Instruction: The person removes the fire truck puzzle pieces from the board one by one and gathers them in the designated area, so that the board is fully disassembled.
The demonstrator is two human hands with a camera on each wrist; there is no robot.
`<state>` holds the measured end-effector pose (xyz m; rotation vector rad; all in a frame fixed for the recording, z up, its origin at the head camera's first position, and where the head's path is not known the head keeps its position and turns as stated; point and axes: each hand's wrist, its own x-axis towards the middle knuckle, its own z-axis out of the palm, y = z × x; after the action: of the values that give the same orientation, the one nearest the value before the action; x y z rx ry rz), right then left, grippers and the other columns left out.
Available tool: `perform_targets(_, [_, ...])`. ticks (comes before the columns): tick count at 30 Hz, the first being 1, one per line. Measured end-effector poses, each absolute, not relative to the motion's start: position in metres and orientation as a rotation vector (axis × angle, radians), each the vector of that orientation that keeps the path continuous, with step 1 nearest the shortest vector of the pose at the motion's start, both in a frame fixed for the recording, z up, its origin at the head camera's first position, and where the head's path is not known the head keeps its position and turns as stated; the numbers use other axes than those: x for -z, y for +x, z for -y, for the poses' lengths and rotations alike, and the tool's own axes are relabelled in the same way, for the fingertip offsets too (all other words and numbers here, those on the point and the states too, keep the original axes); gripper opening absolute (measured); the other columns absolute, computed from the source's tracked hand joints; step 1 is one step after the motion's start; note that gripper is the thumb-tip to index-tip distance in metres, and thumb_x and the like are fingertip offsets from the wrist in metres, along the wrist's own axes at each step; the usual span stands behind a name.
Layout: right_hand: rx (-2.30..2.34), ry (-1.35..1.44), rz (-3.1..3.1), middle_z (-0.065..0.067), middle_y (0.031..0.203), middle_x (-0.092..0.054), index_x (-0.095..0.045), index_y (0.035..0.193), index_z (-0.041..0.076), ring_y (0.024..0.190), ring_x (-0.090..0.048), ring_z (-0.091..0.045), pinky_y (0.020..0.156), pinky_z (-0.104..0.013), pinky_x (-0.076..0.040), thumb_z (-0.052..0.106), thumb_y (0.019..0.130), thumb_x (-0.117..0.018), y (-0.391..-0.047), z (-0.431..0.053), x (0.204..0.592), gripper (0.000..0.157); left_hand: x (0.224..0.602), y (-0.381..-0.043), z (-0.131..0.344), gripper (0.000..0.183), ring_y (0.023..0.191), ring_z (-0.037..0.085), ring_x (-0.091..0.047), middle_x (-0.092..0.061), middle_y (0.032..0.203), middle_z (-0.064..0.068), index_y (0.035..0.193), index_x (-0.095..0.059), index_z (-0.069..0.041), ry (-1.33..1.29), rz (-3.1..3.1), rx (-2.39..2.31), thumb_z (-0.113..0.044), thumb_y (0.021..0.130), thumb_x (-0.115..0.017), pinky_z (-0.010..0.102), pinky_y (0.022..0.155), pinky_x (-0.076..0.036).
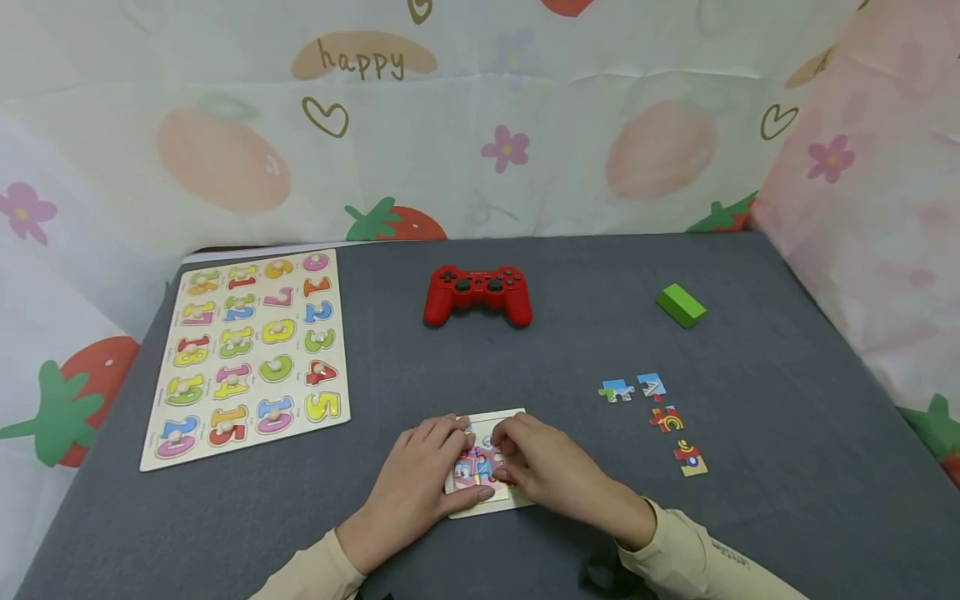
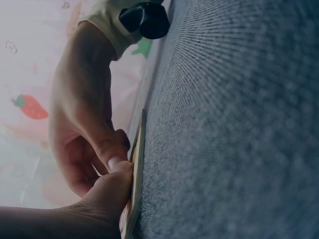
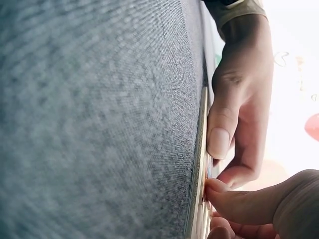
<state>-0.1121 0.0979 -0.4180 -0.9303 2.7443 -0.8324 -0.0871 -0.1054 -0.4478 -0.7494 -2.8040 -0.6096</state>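
Note:
A small jigsaw puzzle in a pale wooden tray (image 1: 489, 508) lies near the front of the table, its pink and blue picture partly covered by both hands. My left hand (image 1: 420, 471) rests on the tray's left side, fingers extended along it and thumb across the lower part of the picture. Over the right part, my right hand (image 1: 555, 467) has thumb and fingers curled together, pinching a puzzle piece that is mostly hidden. In the right wrist view, the right thumb (image 3: 244, 201) is low against the tray's surface. The left thumb (image 3: 219, 142) lies just beyond it.
Several loose puzzle pieces (image 1: 667, 419) lie to the right. A green block (image 1: 681, 306) sits behind them. At the back middle is a red game controller (image 1: 477, 293). A wooden number board (image 1: 251, 358) occupies the left side of the grey-covered table (image 1: 600, 550).

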Motion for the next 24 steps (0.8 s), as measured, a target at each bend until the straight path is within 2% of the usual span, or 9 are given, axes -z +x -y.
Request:
perform_targets(5, [0.839, -0.928, -2.762, 0.003, 0.087, -0.053, -0.060, 0.098, 0.011, 0.075, -0.051, -0.008, 0.067, -0.024, -0.046, 0.012, 0.083, -0.075, -0.1126, -0.0970, 0.4177, 0.022, 0.4483, -0.0870, 0.1056, 0.050, 0.118, 0.019, -0.050, -0.057, 0.127, 0.000, 0.103, -0.061, -0.018, -0.746, 2.812, 0.617, -0.061, 0.079, -0.067, 0.042, 0.090, -0.043])
perform_targets(11, [0.852, -0.893, -2.748, 0.002, 0.091, -0.054, -0.058, 0.097, 0.011, 0.071, -0.049, -0.007, 0.062, -0.022, -0.044, 0.011, 0.081, -0.076, -0.1143, -0.0964, 0.4155, 0.024, 0.4477, -0.0875, 0.1054, 0.051, 0.119, 0.019, -0.050, -0.057, 0.128, 0.000, 0.104, -0.060, -0.018, -0.734, 2.837, 0.615, -0.062, 0.079, -0.066, 0.043, 0.091, -0.043])
perform_targets(20, [1.016, -0.745, -2.641, 0.006, 0.077, -0.061, -0.059, 0.093, 0.013, 0.065, -0.055, -0.004, 0.057, -0.022, -0.044, 0.013, 0.090, -0.066, -0.1185, -0.0957, 0.4129, 0.008, 0.4487, -0.0884, 0.1057, 0.051, 0.119, 0.019, -0.049, -0.056, 0.127, 0.000, 0.104, -0.060, -0.019, -0.738, 2.844, 0.607, -0.062, 0.078, -0.066, 0.043, 0.089, -0.043])
perform_targets(24, [1.087, -0.710, -2.595, 0.006, 0.078, -0.063, -0.060, 0.093, 0.014, 0.065, -0.056, -0.005, 0.058, -0.023, -0.045, 0.013, 0.091, -0.065, -0.1200, -0.0964, 0.4133, 0.006, 0.4505, -0.0887, 0.1061, 0.052, 0.118, 0.019, -0.050, -0.056, 0.126, 0.000, 0.105, -0.060, -0.019, -0.741, 2.819, 0.601, -0.062, 0.078, -0.067, 0.042, 0.088, -0.044])
